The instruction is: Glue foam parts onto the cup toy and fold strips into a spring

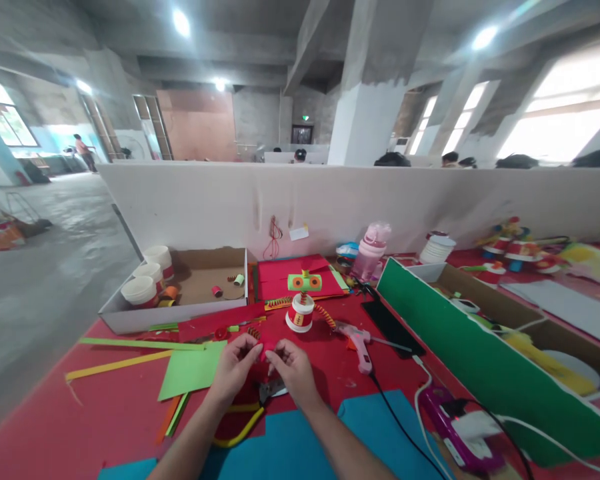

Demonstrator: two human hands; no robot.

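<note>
Between the fingertips of my left hand point(240, 360) and my right hand point(289, 367) is a small red paper piece point(266, 351); both hands are pinched on it. Its exact shape is partly hidden by the fingers. Just beyond them stands a paper-cup figure point(300, 315) with a green head, orange ring eyes and a folded spring arm. Under my hands lie yellow-handled scissors point(245, 427), partly covered. A green paper sheet point(190, 371) lies by my left hand. To the right of my right hand rests a pink glue gun point(359, 341).
At the left, a cardboard tray point(210, 310) holds white cups and paper rolls. A green-sided box point(480, 353) stands right, near a purple power strip point(455, 427) with cables. Blue sheets point(300, 443) lie in front. A pink bottle point(371, 252) stands by the white partition point(205, 200).
</note>
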